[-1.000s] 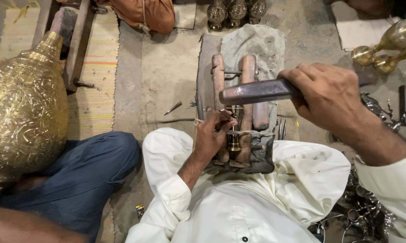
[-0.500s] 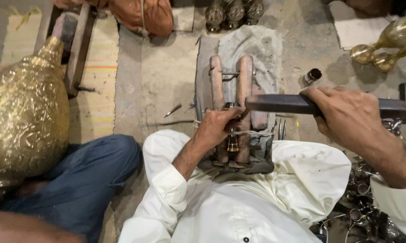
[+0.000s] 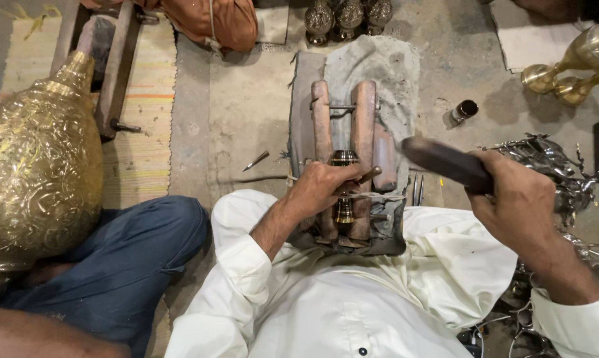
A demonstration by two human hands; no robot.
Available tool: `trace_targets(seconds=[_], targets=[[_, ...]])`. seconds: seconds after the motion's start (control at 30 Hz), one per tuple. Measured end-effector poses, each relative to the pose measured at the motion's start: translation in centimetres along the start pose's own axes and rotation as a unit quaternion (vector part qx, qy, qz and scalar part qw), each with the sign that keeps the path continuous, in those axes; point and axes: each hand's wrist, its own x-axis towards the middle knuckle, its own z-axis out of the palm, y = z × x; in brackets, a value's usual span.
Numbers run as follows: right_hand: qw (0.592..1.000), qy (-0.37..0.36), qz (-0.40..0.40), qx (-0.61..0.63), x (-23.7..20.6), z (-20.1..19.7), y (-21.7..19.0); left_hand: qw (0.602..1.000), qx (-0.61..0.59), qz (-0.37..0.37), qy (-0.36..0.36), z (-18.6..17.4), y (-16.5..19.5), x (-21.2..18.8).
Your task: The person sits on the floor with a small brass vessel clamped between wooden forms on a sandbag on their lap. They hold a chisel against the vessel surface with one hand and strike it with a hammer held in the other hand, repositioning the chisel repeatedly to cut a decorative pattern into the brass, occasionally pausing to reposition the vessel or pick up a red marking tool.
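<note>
**Hammer raised to the right of a brass piece held on 2 rails**

The left hand [image 3: 323, 189] is closed around a small brass piece [image 3: 343, 211] and a thin punch [image 3: 368, 175], pinning both against 2 rusty rails [image 3: 363, 119] that run away from the person, side by side on a grey cloth [image 3: 379, 63]. The brass piece sits between the rails at their near end, just above the person's lap; its upper rim shows beyond the fingers, its lower part below them.

The right hand [image 3: 518, 199] is wrapped fully around the handle of a hammer [image 3: 442, 161]. The hammer's long axis runs from the hand up and left, and its blurred dark end hangs just right of the rails, apart from the punch. So the brass piece lies to the left of the right hand and slightly nearer the body, and the left hand is the nearer one, already on it.

A large embossed brass vessel [image 3: 37, 166] stands at far left beside a blue-clad knee [image 3: 147, 245]. Tangled metal ornaments [image 3: 551, 156] lie at right, and a small dark cup [image 3: 465, 110] sits on the floor beyond.
</note>
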Motion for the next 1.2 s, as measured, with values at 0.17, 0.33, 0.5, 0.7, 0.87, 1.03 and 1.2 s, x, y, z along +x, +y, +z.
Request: trace_targets(seconds=[0.17,0.33,0.5,0.7,0.87,1.03,1.2], targets=[[1.000,-0.001,0.008,-0.030,-1.0,0.8,0.3,1.000,0.003,-0.002,-0.018,-0.1,0.1,0.2],[0.996,-0.070,-0.015,-0.059,-1.1,0.8,0.3,0.999,-0.025,0.013,0.031,0.3,-0.3,-0.4],[0.985,-0.135,-0.022,-0.106,-0.2,0.6,0.4,0.978,-0.111,-0.131,0.120,1.9,-0.7,-2.0],[0.998,-0.034,-0.050,-0.022,2.3,0.8,-0.8,0.973,-0.115,-0.110,0.165,3.3,-1.2,-3.4],[0.980,0.016,-0.192,-0.057,6.2,-0.2,-3.2,0.972,-0.114,-0.118,0.169,3.6,-0.8,-3.9],[0.960,-0.083,-0.219,-0.152,9.3,-1.6,-6.0,0.951,-0.135,-0.162,0.227,4.2,0.2,-4.1],[0.964,-0.065,-0.206,-0.158,10.2,-2.4,-7.7,0.941,-0.118,-0.206,0.242,4.4,0.8,-4.0]])
